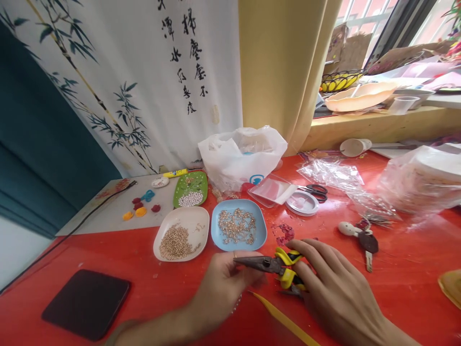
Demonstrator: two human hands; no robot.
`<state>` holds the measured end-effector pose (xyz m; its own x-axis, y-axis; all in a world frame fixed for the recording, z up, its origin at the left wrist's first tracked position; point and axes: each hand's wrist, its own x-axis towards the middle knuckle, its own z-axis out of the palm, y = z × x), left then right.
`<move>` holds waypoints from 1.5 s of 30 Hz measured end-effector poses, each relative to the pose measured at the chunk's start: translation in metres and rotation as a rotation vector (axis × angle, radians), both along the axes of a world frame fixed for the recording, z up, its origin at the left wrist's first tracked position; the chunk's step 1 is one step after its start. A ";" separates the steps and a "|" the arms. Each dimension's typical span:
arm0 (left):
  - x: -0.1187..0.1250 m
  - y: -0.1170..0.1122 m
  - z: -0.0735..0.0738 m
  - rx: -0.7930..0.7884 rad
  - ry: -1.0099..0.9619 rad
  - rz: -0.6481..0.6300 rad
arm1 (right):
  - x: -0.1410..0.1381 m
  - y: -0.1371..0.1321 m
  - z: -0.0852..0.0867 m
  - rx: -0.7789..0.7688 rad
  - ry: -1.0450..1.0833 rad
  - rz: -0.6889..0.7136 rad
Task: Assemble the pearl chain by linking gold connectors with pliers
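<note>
My right hand (333,283) grips the yellow handles of a pair of long-nose pliers (268,264), whose dark jaws point left. My left hand (225,283) is closed in a pinch right at the jaw tips, holding something too small to make out. Just beyond the hands stands a blue dish (260,235) of gold-coloured findings. To its left is a white dish (198,218) of small gold beads, and behind that a green dish (200,185) of white pearls. A yellow strip (284,319) lies on the red table below the pliers.
A dark phone (86,302) lies at the near left. Scissors (317,191), a round lid (301,203), a white plastic bag (239,154) and clear bags (334,175) sit behind the dishes. Keys (362,238) lie to the right. Small coloured pieces (140,206) rest on a pale mat.
</note>
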<state>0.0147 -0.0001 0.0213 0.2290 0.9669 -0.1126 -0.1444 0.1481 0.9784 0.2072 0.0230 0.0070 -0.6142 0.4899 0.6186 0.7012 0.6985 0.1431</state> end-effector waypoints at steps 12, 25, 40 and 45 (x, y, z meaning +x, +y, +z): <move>0.001 -0.001 0.005 -0.027 0.047 -0.004 | 0.000 -0.001 -0.003 0.004 0.008 0.007; 0.006 -0.001 0.002 -0.029 0.011 -0.014 | 0.001 -0.001 0.002 -0.212 0.042 0.010; 0.005 0.001 0.004 -0.143 -0.002 -0.020 | -0.007 -0.006 0.012 -0.915 0.192 0.011; 0.002 0.003 0.002 -0.148 0.010 0.019 | 0.002 0.005 0.015 -1.025 0.301 0.067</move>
